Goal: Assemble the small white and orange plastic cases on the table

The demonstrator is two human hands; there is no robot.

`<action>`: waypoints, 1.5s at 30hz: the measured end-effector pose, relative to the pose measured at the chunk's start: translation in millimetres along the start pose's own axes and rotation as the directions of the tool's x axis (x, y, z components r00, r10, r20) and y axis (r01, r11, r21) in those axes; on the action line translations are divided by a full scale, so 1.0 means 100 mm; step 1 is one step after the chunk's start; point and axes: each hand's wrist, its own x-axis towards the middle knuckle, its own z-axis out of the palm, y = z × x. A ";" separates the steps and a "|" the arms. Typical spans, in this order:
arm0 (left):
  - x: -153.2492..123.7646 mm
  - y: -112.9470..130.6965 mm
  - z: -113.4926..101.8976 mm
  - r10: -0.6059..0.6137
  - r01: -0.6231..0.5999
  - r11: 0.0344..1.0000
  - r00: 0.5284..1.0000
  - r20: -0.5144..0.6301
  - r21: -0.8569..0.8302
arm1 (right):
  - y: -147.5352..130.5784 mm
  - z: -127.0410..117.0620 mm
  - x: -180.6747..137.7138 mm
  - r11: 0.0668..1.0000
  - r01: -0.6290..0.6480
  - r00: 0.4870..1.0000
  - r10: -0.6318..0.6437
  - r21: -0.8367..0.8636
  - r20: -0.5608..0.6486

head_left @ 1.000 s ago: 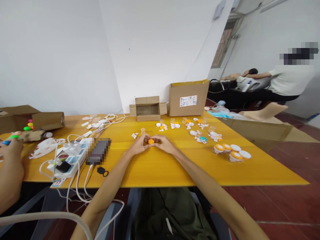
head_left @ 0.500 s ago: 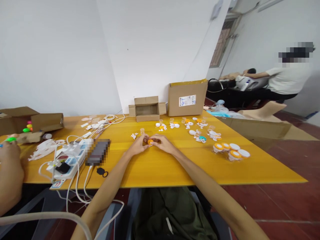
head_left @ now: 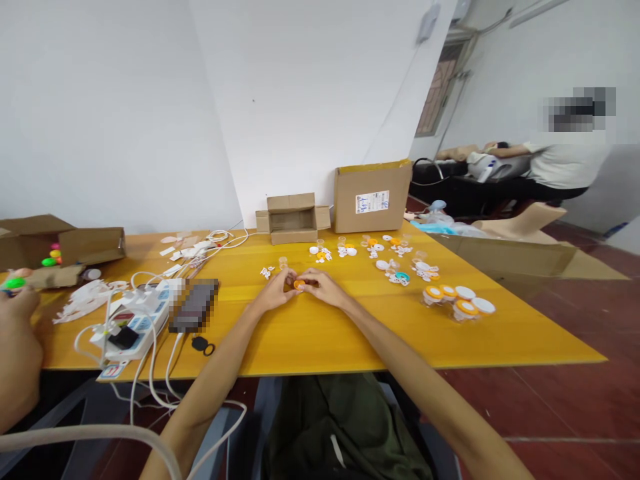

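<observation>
Between my left hand (head_left: 278, 289) and my right hand (head_left: 321, 288) is a small round orange lid (head_left: 299, 285), pinched by the fingers of both. The two hands meet just above the middle of the table. Just beyond them stand a small clear cup (head_left: 283, 263) and a scatter of little white pieces (head_left: 267, 272). Farther right lie several groups of clear cups, orange and white lids and white pieces (head_left: 346, 251), with a teal ring (head_left: 401, 278) among them. Lidded clear containers (head_left: 465, 307) sit together at the right.
A small open cardboard box (head_left: 293, 220) and a large closed one (head_left: 371, 199) stand at the back. On the left are a power strip (head_left: 145, 327) with cables and a phone (head_left: 195, 305). Another person's hand (head_left: 20, 303) is at the far left; someone sits behind at right.
The whole view has shifted slightly. My hands stay together on the orange lid, which now looks tipped a little differently. The other person's hand at the left has moved slightly.
</observation>
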 end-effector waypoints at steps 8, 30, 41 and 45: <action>0.00 0.00 0.00 -0.004 0.004 1.000 1.000 -0.003 -0.002 | -0.01 0.00 0.00 1.000 -0.003 1.000 0.003 0.018 -0.009; 0.00 -0.02 -0.01 0.034 -0.034 0.998 0.999 0.002 0.060 | 0.01 0.02 0.01 1.000 -0.013 1.000 0.013 -0.005 -0.004; -0.01 -0.09 -0.01 0.044 -0.042 0.994 0.999 -0.014 0.103 | -0.01 0.03 0.02 1.000 -0.019 1.000 0.018 -0.012 -0.021; -0.01 -0.13 -0.01 0.063 -0.062 0.992 0.998 -0.014 0.112 | 0.00 0.03 0.01 1.000 -0.021 1.000 0.021 -0.003 -0.023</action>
